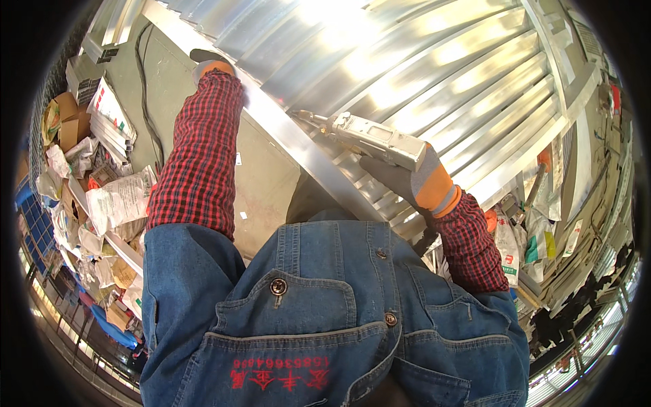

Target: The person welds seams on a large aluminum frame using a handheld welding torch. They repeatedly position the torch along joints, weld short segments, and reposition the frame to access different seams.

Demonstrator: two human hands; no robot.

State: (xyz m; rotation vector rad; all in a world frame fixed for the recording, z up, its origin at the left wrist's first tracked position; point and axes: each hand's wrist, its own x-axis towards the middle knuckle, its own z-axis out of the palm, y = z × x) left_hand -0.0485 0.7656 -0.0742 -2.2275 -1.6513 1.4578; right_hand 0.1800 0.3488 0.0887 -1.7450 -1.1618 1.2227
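Observation:
A large silvery metal panel of slats point(434, 81) set in a metal frame lies in front of me. My left hand point(215, 66), in a grey and orange glove, is at the near frame rail point(274, 129), touching its outer edge. The forearm and cuff hide most of its fingers, so their grip is unclear. My right hand point(424, 180), in a matching glove, is closed around a white power tool point(380, 138). The tool's narrow tip points left, close to the inner side of the near rail, above the slats.
A greenish-grey surface point(264, 180) lies under the near rail, with a dark cable point(144, 95) along its left part. Plastic bags point(122, 200), a cardboard box point(71, 119) and metal profiles crowd the left. More bags point(507, 241) and long strips point(590, 197) lie to the right.

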